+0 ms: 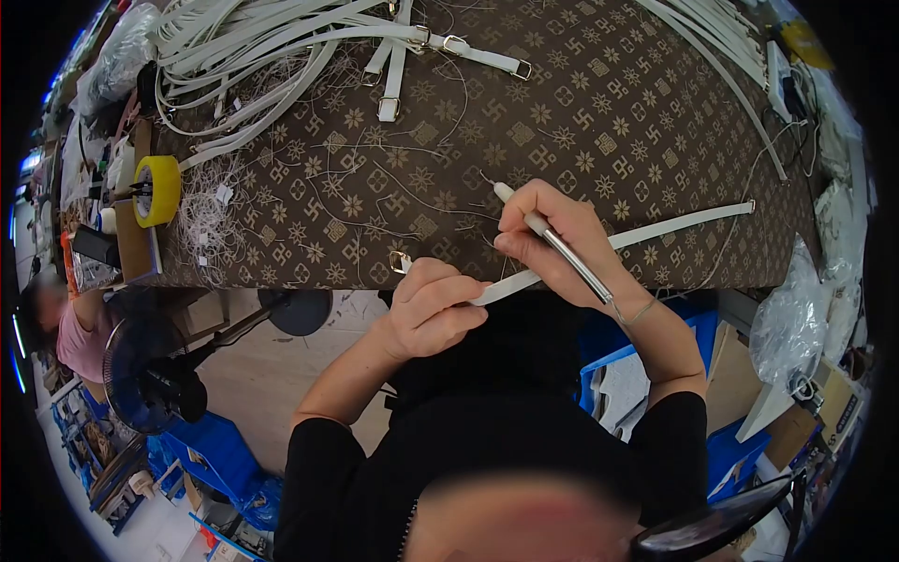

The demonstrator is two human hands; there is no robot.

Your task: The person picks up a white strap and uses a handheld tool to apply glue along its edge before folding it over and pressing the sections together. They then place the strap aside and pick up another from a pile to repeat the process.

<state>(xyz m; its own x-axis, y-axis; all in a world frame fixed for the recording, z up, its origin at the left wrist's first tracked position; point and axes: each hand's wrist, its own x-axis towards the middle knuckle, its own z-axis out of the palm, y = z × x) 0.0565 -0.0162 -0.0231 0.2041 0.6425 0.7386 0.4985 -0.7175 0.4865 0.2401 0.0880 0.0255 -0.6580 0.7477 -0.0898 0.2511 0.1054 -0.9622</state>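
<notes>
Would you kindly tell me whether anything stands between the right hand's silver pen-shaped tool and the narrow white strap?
No separate object visibly stands between them; only the right hand, gripping the silver pen-shaped tool, itself covers part of the narrow white strap.

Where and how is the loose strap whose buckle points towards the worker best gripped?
Pinch the strap across its edges just behind the buckle, probably from the near side: this narrow end points that way, while farther back other straps meet it.
</notes>
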